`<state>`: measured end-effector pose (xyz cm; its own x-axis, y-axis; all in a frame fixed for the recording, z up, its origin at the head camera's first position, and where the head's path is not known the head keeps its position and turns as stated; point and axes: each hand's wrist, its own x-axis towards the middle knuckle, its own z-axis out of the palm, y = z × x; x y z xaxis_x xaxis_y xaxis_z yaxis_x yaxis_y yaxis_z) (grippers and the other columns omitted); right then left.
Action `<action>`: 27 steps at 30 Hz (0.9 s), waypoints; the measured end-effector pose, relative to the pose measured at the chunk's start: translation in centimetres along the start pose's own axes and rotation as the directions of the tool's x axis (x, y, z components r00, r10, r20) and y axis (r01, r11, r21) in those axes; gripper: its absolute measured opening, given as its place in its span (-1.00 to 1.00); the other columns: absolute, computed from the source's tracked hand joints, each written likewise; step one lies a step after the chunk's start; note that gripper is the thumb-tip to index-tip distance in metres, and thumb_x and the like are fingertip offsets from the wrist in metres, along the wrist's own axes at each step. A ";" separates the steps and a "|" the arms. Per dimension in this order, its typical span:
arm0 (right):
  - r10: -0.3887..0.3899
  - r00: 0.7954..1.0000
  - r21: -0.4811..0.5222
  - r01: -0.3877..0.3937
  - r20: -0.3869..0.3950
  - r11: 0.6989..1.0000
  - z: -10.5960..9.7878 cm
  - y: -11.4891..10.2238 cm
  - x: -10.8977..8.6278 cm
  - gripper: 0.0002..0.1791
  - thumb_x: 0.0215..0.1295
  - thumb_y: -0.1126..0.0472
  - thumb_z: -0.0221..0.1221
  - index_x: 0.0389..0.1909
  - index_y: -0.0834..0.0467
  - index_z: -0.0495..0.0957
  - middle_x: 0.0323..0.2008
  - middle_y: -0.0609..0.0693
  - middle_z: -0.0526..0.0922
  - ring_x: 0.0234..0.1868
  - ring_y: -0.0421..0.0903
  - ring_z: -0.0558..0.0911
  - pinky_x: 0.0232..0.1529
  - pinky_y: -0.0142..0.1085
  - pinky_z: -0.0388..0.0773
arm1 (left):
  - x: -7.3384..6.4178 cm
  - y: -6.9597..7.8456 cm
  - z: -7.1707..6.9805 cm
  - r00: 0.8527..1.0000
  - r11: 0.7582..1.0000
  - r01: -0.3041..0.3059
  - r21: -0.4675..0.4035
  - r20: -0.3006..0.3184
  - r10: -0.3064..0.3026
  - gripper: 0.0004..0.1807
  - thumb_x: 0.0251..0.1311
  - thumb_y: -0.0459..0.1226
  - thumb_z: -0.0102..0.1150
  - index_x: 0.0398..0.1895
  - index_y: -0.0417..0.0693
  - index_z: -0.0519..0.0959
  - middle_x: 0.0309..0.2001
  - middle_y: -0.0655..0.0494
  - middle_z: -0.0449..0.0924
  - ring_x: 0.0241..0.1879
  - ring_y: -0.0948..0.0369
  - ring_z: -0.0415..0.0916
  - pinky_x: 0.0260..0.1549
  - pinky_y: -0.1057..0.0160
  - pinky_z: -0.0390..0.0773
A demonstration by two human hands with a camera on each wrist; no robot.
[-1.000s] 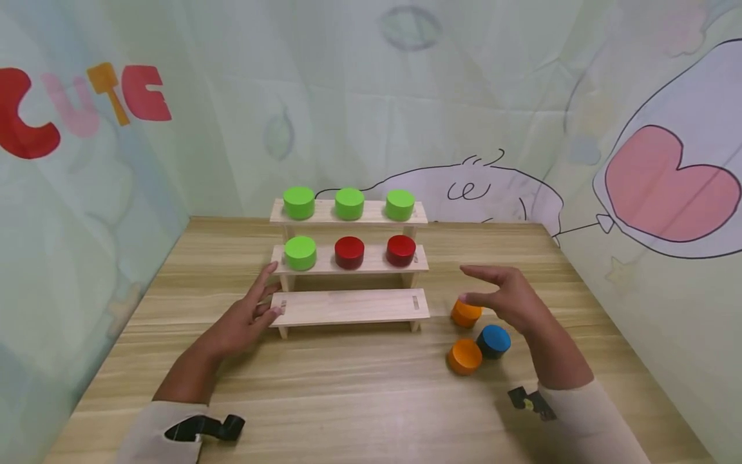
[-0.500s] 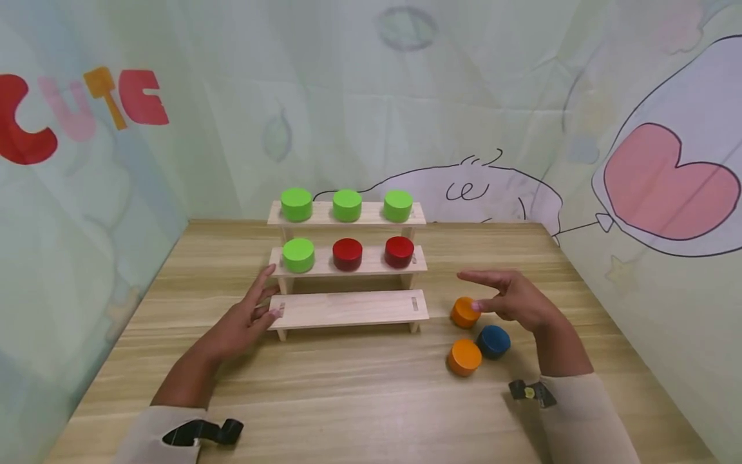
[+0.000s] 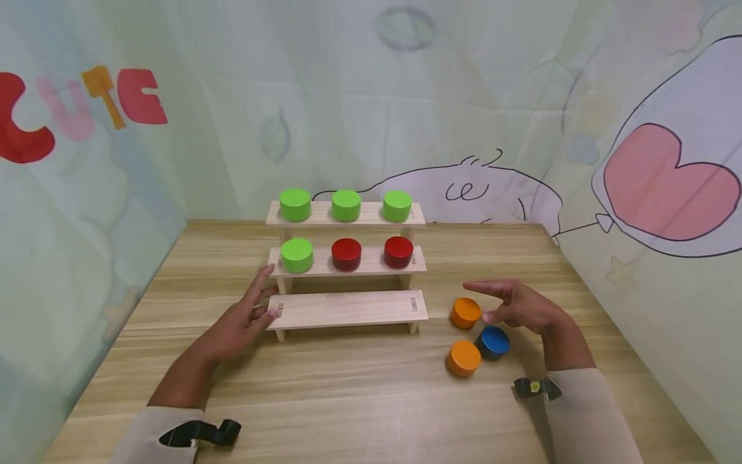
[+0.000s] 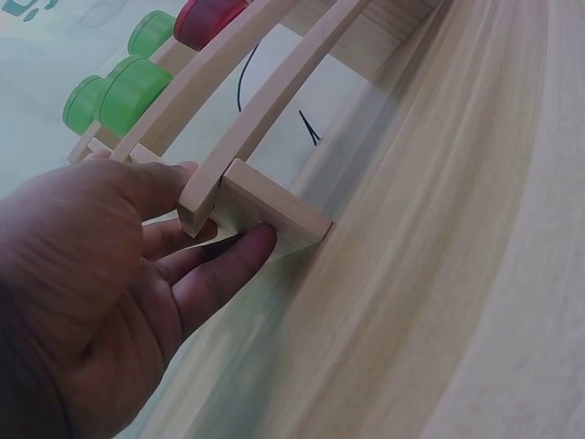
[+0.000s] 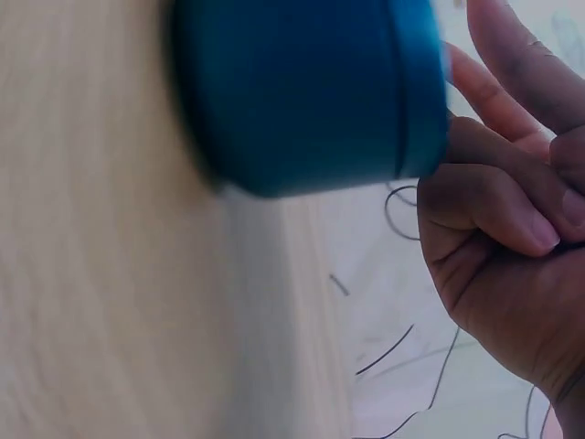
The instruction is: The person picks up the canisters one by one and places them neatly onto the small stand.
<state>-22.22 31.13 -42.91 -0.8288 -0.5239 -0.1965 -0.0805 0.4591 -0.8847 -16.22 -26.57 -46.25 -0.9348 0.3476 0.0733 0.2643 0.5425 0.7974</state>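
A three-step wooden rack (image 3: 348, 309) stands mid-table. My left hand (image 3: 240, 325) rests at its left end; in the left wrist view the thumb lies on the lowest shelf (image 4: 274, 101) and other fingers touch the side support (image 4: 270, 206). Three green round blocks, one of them a green block (image 3: 346, 205), sit on the top shelf. The middle shelf bears a green block (image 3: 297, 255) and two red ones (image 3: 346, 254). My right hand (image 3: 524, 306) hovers beside an orange block (image 3: 466, 312), index finger and thumb apart, nothing between them. Another orange block (image 3: 463, 358) and a blue block (image 3: 493, 342) lie nearby.
The wood-grain table (image 3: 348, 406) meets a pale printed cloth (image 3: 220, 129) at the back and sides. In the right wrist view the blue block (image 5: 311, 101) looms large, close to the camera.
My right hand has drawn slightly down and right, its thumb now off the nearer side of the upper orange block. My left hand stays at the rack, and the blocks keep their places.
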 end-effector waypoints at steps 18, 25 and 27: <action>0.036 0.998 -0.044 -0.034 0.044 0.998 0.2 2.4 1.4 -0.20 0.41 0.22 0.46 0.61 0.23 0.40 0.62 0.28 0.40 0.66 0.40 0.27 0.66 0.44 0.12 | 0.0 0.1 0.0 1.000 1.000 0.012 0.007 0.009 -0.012 0.01 0.71 -0.30 0.04 0.82 0.36 -0.44 0.67 -0.52 0.10 0.50 -0.44 0.41 0.35 -0.31 0.55; 0.027 0.998 -0.031 -0.025 0.065 0.999 0.2 2.9 1.6 -0.24 0.42 0.22 0.44 0.60 0.18 0.44 0.60 0.22 0.46 0.61 0.33 0.38 0.59 0.01 0.38 | 0.0 0.1 0.0 1.000 1.000 0.014 0.006 0.006 -0.014 0.01 0.71 -0.29 0.04 0.82 0.38 -0.44 0.67 -0.51 0.11 0.51 -0.43 0.41 0.36 -0.31 0.54; 0.027 0.997 -0.032 -0.025 0.068 0.999 0.3 3.1 1.8 -0.26 0.43 0.20 0.44 0.59 0.16 0.46 0.58 0.21 0.49 0.58 0.30 0.42 0.54 -0.08 0.40 | 0.0 0.1 0.0 1.000 1.000 0.014 0.005 0.005 -0.014 0.01 0.71 -0.29 0.04 0.82 0.39 -0.44 0.68 -0.51 0.11 0.51 -0.43 0.40 0.36 -0.31 0.53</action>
<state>-23.82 31.42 -46.10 -0.7910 -0.5589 -0.2489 -0.0772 0.4947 -0.8657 -16.19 -26.50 -46.21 -0.9371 0.3439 0.0595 0.2528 0.5511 0.7952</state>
